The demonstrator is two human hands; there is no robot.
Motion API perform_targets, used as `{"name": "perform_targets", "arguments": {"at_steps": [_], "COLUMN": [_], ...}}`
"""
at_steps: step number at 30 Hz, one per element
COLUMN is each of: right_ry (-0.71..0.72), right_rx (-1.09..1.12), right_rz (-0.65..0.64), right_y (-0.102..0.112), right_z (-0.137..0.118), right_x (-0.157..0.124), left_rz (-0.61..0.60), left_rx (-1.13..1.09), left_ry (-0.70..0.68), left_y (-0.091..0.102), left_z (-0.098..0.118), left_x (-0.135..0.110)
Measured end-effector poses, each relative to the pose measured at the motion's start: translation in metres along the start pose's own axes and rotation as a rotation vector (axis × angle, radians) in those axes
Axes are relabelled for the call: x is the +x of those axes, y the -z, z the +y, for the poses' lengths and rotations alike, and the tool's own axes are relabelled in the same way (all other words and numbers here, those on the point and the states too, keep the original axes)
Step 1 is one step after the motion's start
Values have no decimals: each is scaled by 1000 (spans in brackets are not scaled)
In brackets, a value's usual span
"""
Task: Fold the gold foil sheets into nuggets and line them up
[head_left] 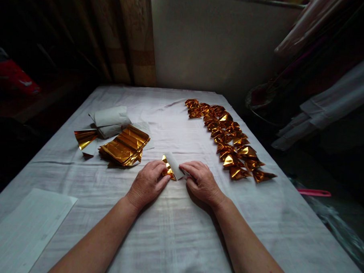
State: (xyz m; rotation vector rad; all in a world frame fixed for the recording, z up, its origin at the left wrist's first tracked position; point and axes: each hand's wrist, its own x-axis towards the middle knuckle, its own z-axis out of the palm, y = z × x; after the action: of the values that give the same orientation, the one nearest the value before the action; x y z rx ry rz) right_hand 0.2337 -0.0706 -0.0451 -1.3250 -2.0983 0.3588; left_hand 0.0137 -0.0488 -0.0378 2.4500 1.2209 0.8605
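A small piece of gold foil paper (172, 166), gold on one side and white on the other, lies half folded on the white cloth between my hands. My left hand (148, 184) pinches its left edge with curled fingers. My right hand (201, 182) presses and grips its right edge, fingers bent. To the left sits a stack of flat gold foil sheets (125, 146). To the right, a double row of several folded gold pieces (230, 140) runs away from me along the table.
A white-clothed table (177, 233) fills the view. White paper wrapping (110, 119) and a loose gold sheet (85, 138) lie at the back left. A white sheet (24, 230) rests at the near left corner. Curtain and wall stand behind; dark clutter lies right.
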Motion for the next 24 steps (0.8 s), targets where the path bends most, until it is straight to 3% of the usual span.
{"name": "perform_targets", "arguments": {"at_steps": [11,17,24], "right_ry": [10,129,168], "right_rx": [-2,-134,-267], "right_rz": [32,17,-15], "right_y": [-8,-4,1], "right_z": [1,-10,-23], "right_x": [1,3,4], "left_rz": [19,30,5], "left_rx": [-28,-25,-35], "left_ry": [1,16,49], "left_y": [1,2,3], "left_z": [-1,0,3], "left_x": [1,2,4]}}
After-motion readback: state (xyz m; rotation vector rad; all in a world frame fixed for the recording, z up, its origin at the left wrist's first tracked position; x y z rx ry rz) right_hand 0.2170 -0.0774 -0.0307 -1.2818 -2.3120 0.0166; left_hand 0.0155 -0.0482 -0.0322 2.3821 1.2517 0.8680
